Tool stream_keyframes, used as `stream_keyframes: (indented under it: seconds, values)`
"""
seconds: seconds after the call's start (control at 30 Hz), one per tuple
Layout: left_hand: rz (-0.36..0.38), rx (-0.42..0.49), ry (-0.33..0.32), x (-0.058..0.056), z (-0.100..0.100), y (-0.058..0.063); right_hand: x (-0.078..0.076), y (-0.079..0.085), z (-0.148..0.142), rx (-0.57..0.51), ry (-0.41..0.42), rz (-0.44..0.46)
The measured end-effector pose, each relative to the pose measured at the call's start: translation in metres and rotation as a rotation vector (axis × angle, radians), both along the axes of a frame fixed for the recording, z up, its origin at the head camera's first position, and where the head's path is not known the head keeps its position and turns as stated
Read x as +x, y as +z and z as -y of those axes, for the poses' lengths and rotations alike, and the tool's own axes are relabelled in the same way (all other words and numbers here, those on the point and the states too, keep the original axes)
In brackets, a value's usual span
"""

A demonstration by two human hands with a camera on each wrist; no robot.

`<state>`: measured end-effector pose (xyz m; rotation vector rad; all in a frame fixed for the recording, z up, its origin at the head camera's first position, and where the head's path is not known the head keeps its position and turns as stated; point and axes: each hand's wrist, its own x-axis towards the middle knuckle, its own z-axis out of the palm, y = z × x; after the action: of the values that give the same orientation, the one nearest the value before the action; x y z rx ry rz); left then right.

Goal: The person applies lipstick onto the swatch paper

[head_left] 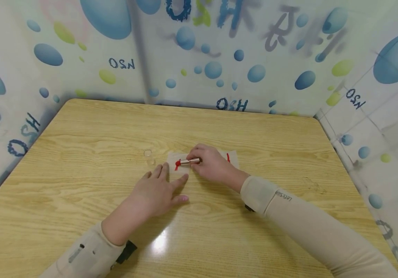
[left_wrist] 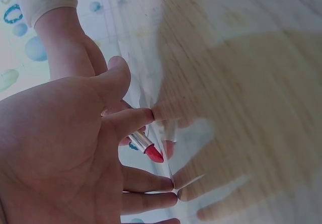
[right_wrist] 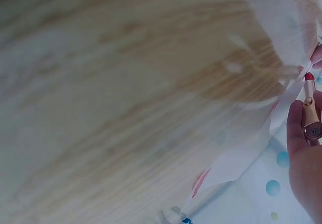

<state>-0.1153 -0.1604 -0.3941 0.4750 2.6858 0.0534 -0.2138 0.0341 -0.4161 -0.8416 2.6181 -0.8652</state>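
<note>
A lipstick (head_left: pixel 191 161) with a red tip is gripped by my right hand (head_left: pixel 210 164), fingers and thumb around its metal-coloured case. Its tip meets a small pale sheet (head_left: pixel 233 155) lying on the table, at a red mark near the left end. Another red stroke shows on the sheet, right of the hand. My left hand (head_left: pixel 159 189) is spread flat, its fingertips at the sheet's left and near edges. Past the left fingers, the red lipstick bullet (left_wrist: pixel 154 154) points at the table surface. The right wrist view shows the lipstick case (right_wrist: pixel 310 114) between fingers and thumb.
A small clear piece, perhaps a cap (head_left: pixel 148 154), lies just beyond the left fingertips. On the right of the wood-grain table (head_left: pixel 220 231) is a faint transparent object (head_left: pixel 313 185). Patterned walls (head_left: pixel 199 54) with blue bubbles stand behind and beside the table.
</note>
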Motion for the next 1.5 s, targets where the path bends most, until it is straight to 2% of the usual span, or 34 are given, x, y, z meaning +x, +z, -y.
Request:
stream_keyframes:
  seconds: [0.3, 0.7, 0.97, 1.5]
  values:
    - [-0.001, 0.004, 0.0, -0.0002, -0.0004, 0.0, -0.0001, -0.002, -0.0014, -0.025, 0.002, -0.001]
    - [0.001, 0.025, 0.013, 0.0001, 0.0003, -0.0012, 0.0002, -0.006, 0.0, 0.017, 0.029, -0.046]
    - [-0.004, 0.04, 0.008, 0.0002, 0.0014, -0.002, 0.0019, -0.0046, 0.0008, 0.034, 0.045, -0.046]
    - [0.012, 0.056, 0.004, -0.0048, 0.0019, -0.0008, 0.0024, -0.0095, 0.0033, 0.044, 0.068, -0.075]
